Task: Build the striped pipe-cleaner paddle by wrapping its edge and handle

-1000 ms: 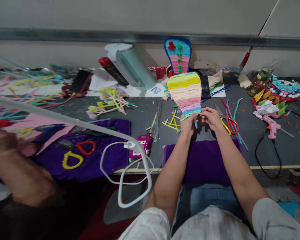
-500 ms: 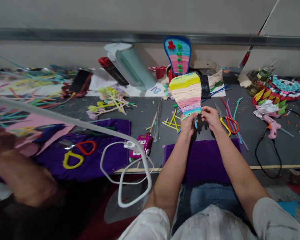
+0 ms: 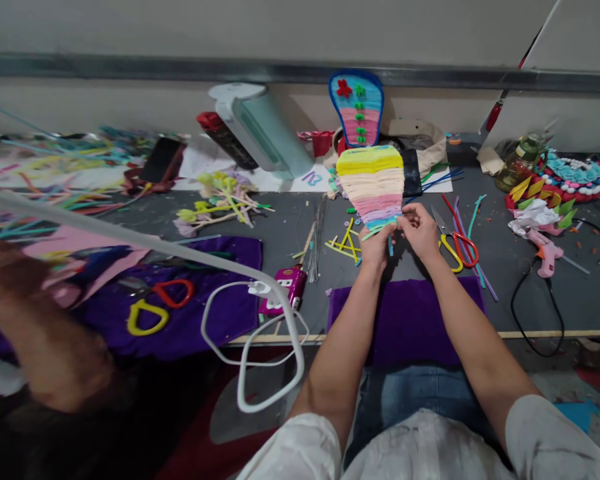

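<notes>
Head view looks down on a grey table (image 3: 530, 293) crowded with craft stuff. Both hands meet near the middle of the table and hold up a striped fan (image 3: 373, 187), a paddle shape made of rows of yellow, cream, pink and blue pipe cleaner, by its narrow lower end. The left hand (image 3: 376, 248) pinches that end from below, and a short blue tail (image 3: 391, 247) hangs under its fingers. The right hand (image 3: 420, 230) closes thumb and forefinger on the lowest rows at the right edge; exactly which strand it grips is too small to tell. The fan hides part of a black object behind it.

Scissors (image 3: 457, 248) with yellow and red handles lie just right of the right hand, and a purple cloth (image 3: 405, 320) lies at the near edge under the forearms. A pink glue gun (image 3: 544, 250) lies farther right, its black cord running over the near edge. A second fan (image 3: 357, 108) leans on the wall at the far edge. At the left edge, another person's arm (image 3: 45, 340) is blurred and cut off.
</notes>
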Demonstrator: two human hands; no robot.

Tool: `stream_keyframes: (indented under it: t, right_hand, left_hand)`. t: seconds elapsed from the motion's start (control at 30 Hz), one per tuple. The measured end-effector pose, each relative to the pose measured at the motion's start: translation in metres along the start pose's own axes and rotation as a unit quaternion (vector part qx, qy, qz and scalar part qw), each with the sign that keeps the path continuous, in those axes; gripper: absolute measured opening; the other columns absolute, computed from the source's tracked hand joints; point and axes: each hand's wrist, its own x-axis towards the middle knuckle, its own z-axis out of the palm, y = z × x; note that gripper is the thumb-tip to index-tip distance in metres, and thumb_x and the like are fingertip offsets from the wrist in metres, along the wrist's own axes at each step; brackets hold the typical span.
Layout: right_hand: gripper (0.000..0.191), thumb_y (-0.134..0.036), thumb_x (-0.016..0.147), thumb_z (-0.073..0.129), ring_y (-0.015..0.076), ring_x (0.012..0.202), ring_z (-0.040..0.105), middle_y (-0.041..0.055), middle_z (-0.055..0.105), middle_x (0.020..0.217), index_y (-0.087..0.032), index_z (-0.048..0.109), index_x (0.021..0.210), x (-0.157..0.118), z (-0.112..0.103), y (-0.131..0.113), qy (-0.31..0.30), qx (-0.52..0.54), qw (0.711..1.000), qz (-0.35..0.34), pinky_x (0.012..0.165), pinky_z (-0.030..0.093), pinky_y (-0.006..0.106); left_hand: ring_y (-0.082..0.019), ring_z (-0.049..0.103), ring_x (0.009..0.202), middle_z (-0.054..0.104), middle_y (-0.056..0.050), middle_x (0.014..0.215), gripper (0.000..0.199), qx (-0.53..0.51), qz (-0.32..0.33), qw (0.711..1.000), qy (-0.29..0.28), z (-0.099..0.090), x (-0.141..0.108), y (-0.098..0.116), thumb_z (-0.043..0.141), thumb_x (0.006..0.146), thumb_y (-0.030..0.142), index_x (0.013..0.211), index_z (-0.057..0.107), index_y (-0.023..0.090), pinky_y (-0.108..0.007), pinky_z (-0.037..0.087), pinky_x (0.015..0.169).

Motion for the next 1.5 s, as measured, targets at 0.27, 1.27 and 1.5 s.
stream_keyframes:
  t: [0.27, 1.27, 1.5]
  right_hand:
    - [0.017, -0.026, 0.092, 0.044, 0.0193, 0.091, 0.058, 0.0061, 0.062, 0.094, -0.021, 0.060, 0.090, -0.006, -0.004, -0.006, 0.005, -0.283, 0.951, -0.124, 0.082, 0.045, 0.030]
    - [0.015, -0.031, 0.078, 0.058, 0.0053, 0.049, 0.049, -0.0053, 0.053, 0.058, -0.019, 0.051, 0.074, 0.009, 0.007, 0.018, 0.061, 0.181, 0.964, 0.187, 0.038, 0.028, 0.013]
    - [0.020, -0.036, 0.075, 0.062, 0.0050, 0.048, 0.048, -0.0041, 0.057, 0.064, -0.018, 0.053, 0.078, 0.010, 0.001, 0.017, 0.056, 0.201, 0.965, 0.157, 0.038, 0.030, 0.014]
  left_hand:
    - [-0.007, 0.049, 0.044, 0.058, 0.003, 0.056, 0.026, 0.025, 0.003, 1.000, -0.005, 0.001, 0.000, -0.005, 0.079, 0.052, 0.024, 0.069, 0.062, 0.014, -0.018, 0.039, 0.040]
    - [-0.017, 0.070, 0.070, 0.072, -0.008, 0.080, 0.023, -0.089, -0.198, 0.974, -0.063, -0.007, 0.007, -0.001, 0.076, 0.070, 0.021, 0.088, 0.066, 0.012, -0.024, 0.056, 0.062]
    - [-0.013, 0.067, 0.059, 0.071, -0.003, 0.074, 0.025, -0.100, -0.187, 0.976, -0.053, -0.008, 0.008, 0.000, 0.078, 0.070, 0.026, 0.088, 0.064, 0.015, -0.023, 0.056, 0.057]
